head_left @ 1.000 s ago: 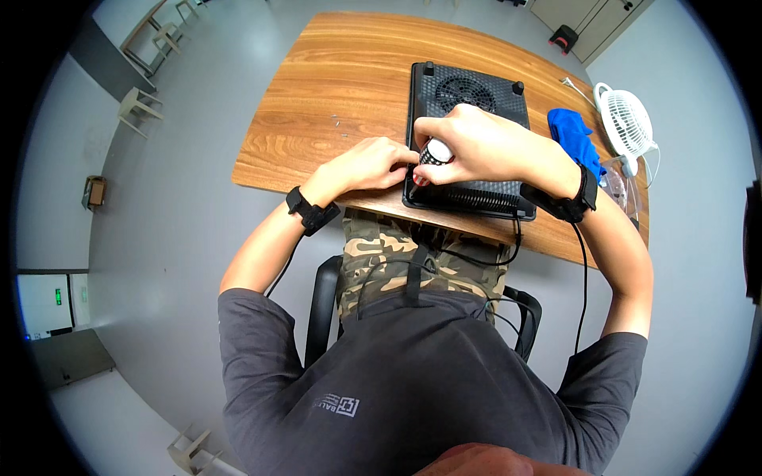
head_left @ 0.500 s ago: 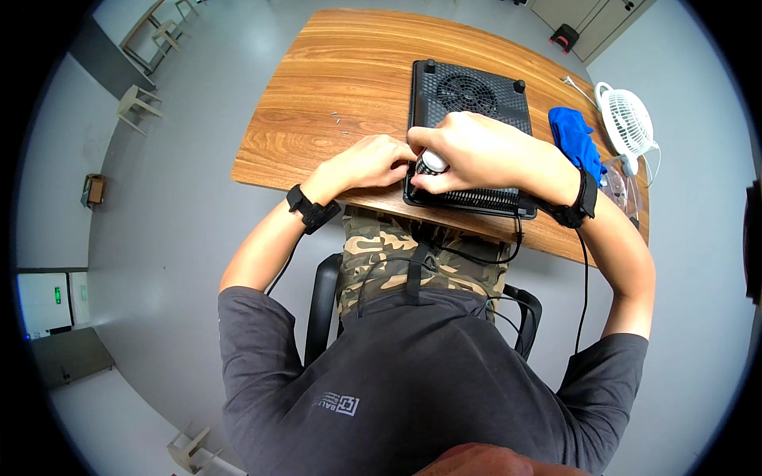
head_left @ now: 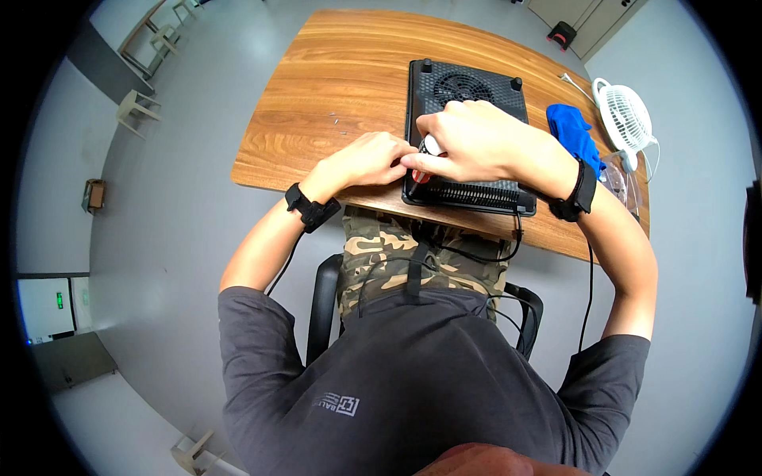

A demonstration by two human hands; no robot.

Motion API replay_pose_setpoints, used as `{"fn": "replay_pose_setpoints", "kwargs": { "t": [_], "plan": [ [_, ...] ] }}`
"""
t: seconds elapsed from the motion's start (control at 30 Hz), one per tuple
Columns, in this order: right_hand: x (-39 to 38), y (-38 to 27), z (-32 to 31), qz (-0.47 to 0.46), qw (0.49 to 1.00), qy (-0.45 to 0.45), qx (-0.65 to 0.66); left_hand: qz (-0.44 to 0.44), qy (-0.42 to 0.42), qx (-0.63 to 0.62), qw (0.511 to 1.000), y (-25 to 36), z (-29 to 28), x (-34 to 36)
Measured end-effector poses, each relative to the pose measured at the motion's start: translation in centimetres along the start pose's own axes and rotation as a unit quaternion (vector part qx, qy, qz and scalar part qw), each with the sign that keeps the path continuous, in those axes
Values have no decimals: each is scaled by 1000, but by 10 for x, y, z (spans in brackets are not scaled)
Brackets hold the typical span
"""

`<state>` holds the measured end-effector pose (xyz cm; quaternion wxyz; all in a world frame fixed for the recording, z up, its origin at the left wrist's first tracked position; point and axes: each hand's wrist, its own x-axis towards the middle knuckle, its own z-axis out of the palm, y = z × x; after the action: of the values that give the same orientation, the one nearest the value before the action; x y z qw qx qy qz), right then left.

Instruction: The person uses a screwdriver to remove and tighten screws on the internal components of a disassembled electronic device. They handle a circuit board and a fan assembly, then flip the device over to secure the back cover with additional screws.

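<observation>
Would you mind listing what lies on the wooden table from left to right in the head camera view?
left hand → black cooling pad → blue cloth → white fan. The right hand, working over the pad, overlaps it, so I leave it out.

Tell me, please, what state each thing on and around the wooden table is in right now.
Black cooling pad: flat on the table, near edge overhanging slightly.
Small white and red tool: pinched in the right hand, tip on the pad.
Left hand: fingers curled, resting at the pad's left edge.
Blue cloth: crumpled, lying loose.
White fan: lying on the table; running or not, cannot tell.
Wooden table: holds all of these.
</observation>
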<state>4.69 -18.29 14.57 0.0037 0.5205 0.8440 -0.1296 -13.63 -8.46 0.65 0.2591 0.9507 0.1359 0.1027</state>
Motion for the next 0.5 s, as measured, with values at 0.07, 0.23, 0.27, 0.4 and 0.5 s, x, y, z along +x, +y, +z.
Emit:
{"fn": "replay_pose_setpoints", "kwargs": {
  "t": [0.07, 0.23, 0.27, 0.4, 0.5],
  "plan": [
    [-5, -3, -7, 16, 1000, -15, -3, -6, -21, -1, 1000, 4, -6, 2],
    [-8, 9, 3, -101, 994, 38, 11, 1, -23, -21, 1000, -1, -3, 5],
    [-7, 7, 1, -91, 995, 27, 5, -5, -28, -29, 999, -3, -2, 5],
    [3, 3, 1, -67, 996, 26, -55, 38, 28, -66, 997, -3, 3, 9],
    [8, 3, 5, -63, 992, 45, -97, 11, 55, -78, 995, -4, 9, 12]
  ]
}}
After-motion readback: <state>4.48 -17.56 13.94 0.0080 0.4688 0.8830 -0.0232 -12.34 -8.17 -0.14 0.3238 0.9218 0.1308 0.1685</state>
